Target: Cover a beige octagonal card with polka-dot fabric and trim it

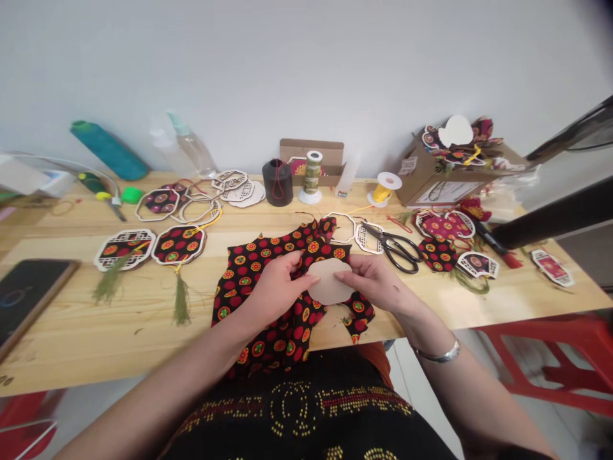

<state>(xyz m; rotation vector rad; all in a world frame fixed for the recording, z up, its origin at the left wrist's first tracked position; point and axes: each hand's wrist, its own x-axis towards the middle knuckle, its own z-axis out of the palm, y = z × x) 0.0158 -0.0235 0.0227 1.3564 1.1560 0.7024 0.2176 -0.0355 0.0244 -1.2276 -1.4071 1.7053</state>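
A pale, rounded card piece [330,282] is held over black fabric [263,287] printed with red and orange circles. My left hand [282,284] pinches the card's left edge, thumb on top and fingers hidden behind it. At its right edge my right hand [371,280] grips the card with the thumb on top. The fabric spreads over the table and hangs past the front edge towards my lap. Black-handled scissors [400,249] lie to the right of my right hand, next to a white cut-out frame [371,238].
Spools of black thread [278,185], green thread [312,176] and yellow thread [383,188] stand at the back. Tasselled ornaments [179,246] and a phone [31,300] lie left. A filled cardboard box [443,185] stands right, near a black pole [555,214].
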